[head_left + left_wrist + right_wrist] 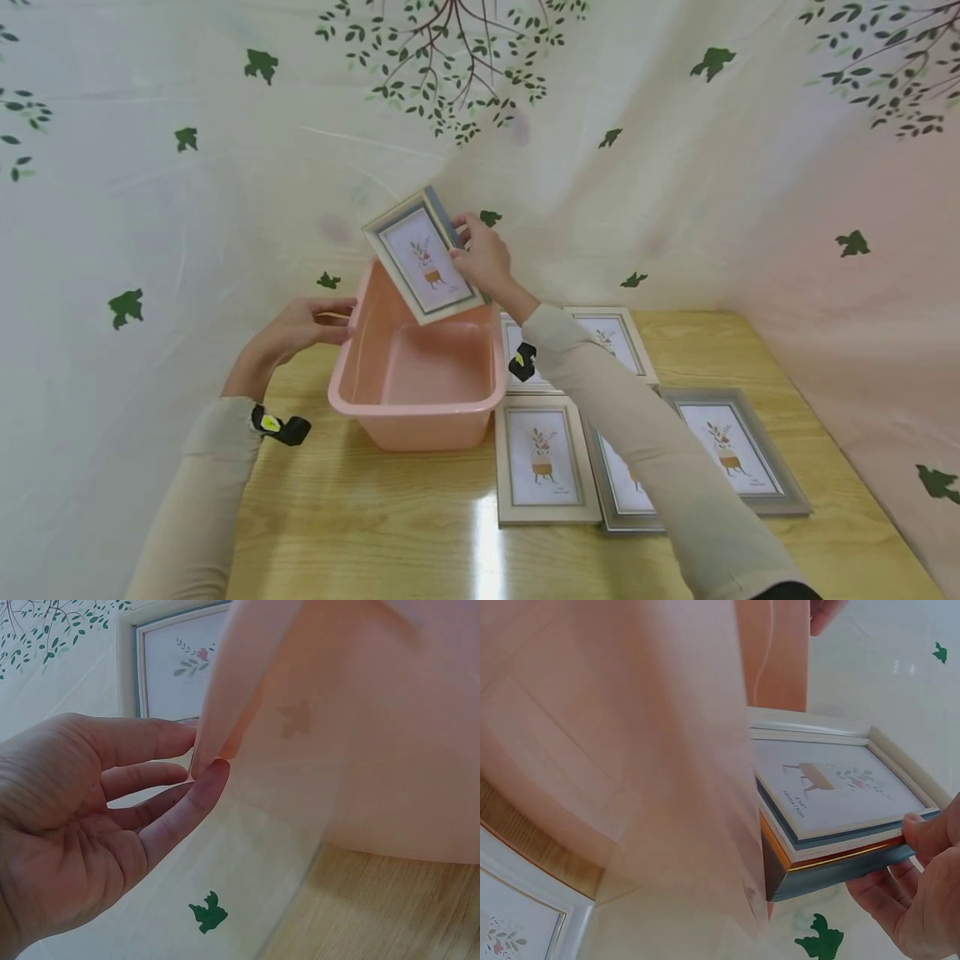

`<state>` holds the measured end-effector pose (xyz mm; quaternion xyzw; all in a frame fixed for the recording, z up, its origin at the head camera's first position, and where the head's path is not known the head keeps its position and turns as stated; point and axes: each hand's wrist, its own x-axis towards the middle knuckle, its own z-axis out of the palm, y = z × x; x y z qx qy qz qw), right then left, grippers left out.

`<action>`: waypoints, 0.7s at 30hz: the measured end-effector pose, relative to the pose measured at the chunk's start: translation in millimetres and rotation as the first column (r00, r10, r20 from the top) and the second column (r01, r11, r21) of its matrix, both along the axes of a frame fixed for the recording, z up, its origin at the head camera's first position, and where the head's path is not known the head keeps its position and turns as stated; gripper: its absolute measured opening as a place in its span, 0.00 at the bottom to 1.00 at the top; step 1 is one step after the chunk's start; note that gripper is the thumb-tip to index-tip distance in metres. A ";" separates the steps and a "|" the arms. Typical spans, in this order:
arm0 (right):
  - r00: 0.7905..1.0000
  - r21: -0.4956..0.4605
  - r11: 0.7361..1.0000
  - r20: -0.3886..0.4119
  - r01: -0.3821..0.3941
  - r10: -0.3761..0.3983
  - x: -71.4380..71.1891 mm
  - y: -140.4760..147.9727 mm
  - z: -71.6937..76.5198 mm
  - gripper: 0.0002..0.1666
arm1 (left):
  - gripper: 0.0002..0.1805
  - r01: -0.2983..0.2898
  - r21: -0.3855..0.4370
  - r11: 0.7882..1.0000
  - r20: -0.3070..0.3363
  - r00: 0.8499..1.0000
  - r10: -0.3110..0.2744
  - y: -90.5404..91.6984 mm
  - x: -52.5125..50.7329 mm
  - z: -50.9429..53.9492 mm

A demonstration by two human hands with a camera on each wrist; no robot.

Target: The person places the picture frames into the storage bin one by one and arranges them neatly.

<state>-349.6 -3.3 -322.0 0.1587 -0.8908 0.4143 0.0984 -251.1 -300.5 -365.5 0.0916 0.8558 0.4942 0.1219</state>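
A pink plastic basin (423,429) stands on the wooden table. At its left rim is my left hand (296,329), with fingertips and thumb pinching the rim's edge in the left wrist view. My right hand (486,258) grips a cream picture frame (427,258) by its right edge, holding it tilted above the back of the basin. In the right wrist view, layered cream, gold and blue-grey edges show below the picture; I cannot tell whether more than one frame is held. The basin wall hides part of the frame there.
Right of the basin lie several picture frames: a cream one (547,515) in front, a grey one (772,496) at the far right, others partly under my right sleeve. A cloth printed with leaves (450,75) hangs behind the table.
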 end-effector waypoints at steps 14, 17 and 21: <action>0.994 -0.022 0.999 0.094 -0.045 0.047 -13.2 2.1 -27.3 0.24 | 0.36 0.004 -0.001 1.000 0.000 1.000 -0.004 3.5 0.3 -1.9; 0.987 -0.041 0.993 0.112 -0.110 0.114 -17.6 5.6 -27.9 0.23 | 0.36 0.004 -0.008 1.000 0.000 1.000 -0.004 3.1 0.7 -1.5; 0.968 -0.075 0.977 0.138 -0.199 0.208 -23.4 9.8 -25.8 0.23 | 0.36 0.005 -0.006 1.000 -0.002 1.000 -0.005 2.0 1.4 0.2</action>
